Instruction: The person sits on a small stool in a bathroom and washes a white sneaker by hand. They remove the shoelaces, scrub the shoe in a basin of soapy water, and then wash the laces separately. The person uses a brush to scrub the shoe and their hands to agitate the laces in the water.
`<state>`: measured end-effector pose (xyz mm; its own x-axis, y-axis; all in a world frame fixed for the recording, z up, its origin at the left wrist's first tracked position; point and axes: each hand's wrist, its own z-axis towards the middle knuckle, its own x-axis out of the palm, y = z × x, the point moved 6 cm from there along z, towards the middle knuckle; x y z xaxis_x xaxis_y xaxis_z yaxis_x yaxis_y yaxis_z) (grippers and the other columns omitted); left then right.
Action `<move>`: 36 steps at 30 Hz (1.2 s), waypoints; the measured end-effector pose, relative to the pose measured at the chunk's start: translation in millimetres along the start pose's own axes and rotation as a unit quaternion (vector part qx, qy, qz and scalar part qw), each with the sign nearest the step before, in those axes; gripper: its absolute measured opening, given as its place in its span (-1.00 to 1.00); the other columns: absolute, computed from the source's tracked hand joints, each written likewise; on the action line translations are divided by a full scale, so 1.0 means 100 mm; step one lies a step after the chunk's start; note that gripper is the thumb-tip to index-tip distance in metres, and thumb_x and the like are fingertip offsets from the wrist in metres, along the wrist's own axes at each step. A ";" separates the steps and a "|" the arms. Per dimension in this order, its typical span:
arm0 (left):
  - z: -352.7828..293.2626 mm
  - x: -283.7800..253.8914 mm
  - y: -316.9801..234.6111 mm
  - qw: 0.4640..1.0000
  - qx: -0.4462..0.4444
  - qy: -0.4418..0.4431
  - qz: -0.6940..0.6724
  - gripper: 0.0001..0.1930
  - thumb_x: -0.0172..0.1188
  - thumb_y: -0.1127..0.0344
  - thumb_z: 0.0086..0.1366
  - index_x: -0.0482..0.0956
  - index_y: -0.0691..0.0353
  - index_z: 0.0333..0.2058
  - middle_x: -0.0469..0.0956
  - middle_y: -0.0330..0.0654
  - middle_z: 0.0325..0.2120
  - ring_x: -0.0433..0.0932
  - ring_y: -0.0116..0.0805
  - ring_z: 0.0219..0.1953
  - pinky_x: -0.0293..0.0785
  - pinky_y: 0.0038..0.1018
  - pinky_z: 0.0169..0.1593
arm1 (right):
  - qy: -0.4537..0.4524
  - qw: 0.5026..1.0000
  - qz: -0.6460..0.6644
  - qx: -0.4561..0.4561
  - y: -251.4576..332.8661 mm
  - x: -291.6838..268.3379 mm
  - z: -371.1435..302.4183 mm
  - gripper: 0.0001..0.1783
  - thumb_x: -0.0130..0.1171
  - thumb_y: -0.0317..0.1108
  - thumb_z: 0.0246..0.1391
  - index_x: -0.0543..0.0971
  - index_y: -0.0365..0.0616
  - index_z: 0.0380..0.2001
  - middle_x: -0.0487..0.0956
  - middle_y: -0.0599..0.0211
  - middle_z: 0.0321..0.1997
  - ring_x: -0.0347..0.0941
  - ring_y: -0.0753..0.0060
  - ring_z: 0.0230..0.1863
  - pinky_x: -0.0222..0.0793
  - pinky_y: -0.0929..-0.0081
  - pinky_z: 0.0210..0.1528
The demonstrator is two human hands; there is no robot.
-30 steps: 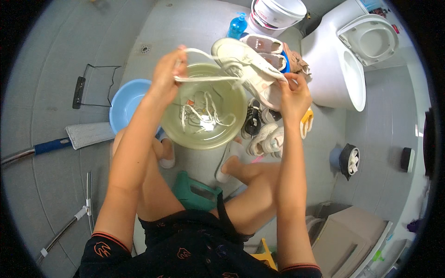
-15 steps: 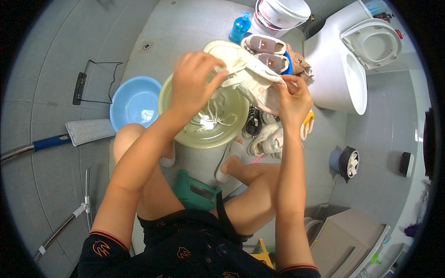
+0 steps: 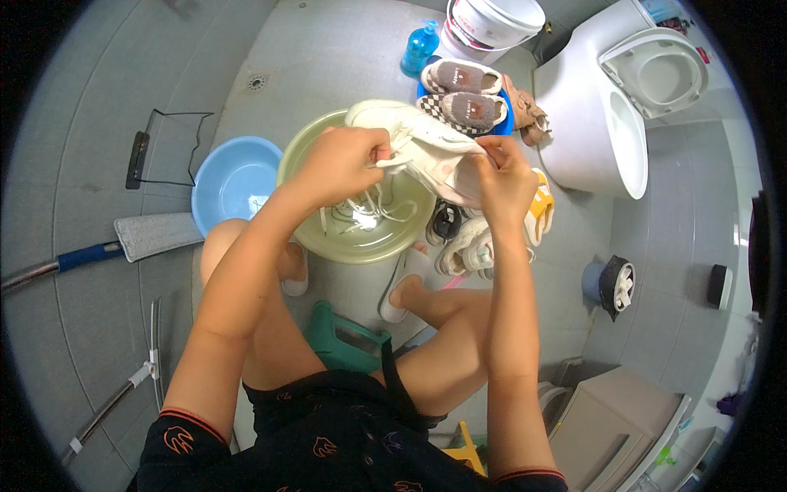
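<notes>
A white sneaker [image 3: 414,131] is held tilted above the right part of a pale green basin [image 3: 361,251]. My right hand [image 3: 506,179] grips its heel end, fingers closed on the collar. On the other side, my left hand [image 3: 344,164] is closed on a white shoelace [image 3: 393,162] at the sneaker's lacing. Water fills part of the basin, and loose white laces [image 3: 379,207] lie in it. My left fingertips are partly hidden by the hand itself.
Left of the basin stands a light blue basin [image 3: 234,182], near a grey mop head [image 3: 160,233]. Checkered slip-ons [image 3: 463,111], a blue pump bottle [image 3: 420,51] and a white bucket [image 3: 492,29] stand beyond. More white shoes [image 3: 466,248] sit at the right, before the toilet [image 3: 578,123].
My left hand has moved slightly down and closed on the shoelace. The sneaker has shifted down and left, showing more of the checkered slip-ons behind it.
</notes>
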<state>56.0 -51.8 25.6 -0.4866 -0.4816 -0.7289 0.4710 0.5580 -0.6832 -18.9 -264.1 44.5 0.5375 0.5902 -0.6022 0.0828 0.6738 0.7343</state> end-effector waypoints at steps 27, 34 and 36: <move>-0.21 0.06 -0.16 0.972 0.102 0.032 -0.210 -0.83 0.22 0.32 0.17 0.47 0.23 -0.52 0.47 -0.23 -0.49 0.44 -0.34 -0.46 0.37 -0.42 -0.34 | -0.045 0.996 0.020 0.081 -0.41 -0.10 0.16 -0.84 0.32 -0.40 -0.08 0.61 -0.14 -0.37 0.68 0.18 -0.43 0.63 0.43 -0.39 0.44 0.52 -0.35; -0.32 -0.02 0.09 0.968 0.115 0.150 -0.168 -0.83 0.20 0.26 0.21 0.56 0.24 -0.42 0.54 -0.20 -0.46 0.52 -0.41 -0.28 0.42 -0.42 -0.18 | -0.167 0.974 -0.128 0.085 -0.64 -0.53 0.26 -0.83 0.35 -0.37 -0.08 0.60 -0.16 -0.40 0.68 0.21 -0.44 0.60 0.49 -0.40 0.43 0.52 -0.31; -0.30 0.10 0.21 0.990 0.089 0.111 0.009 -0.82 0.23 0.23 0.20 0.59 0.23 -0.40 0.55 -0.19 -0.44 0.52 -0.40 -0.27 0.43 -0.38 -0.16 | -0.165 0.977 -0.083 0.104 -0.62 -0.52 0.26 -0.85 0.34 -0.40 -0.06 0.60 -0.17 -0.39 0.68 0.21 -0.43 0.60 0.52 -0.38 0.43 0.55 -0.30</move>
<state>39.3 -24.5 5.6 -0.6178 -0.3005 -0.7267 0.5938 0.4276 -0.6816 -30.7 -348.2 38.3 0.7404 0.2826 -0.6098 0.3415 0.6233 0.7035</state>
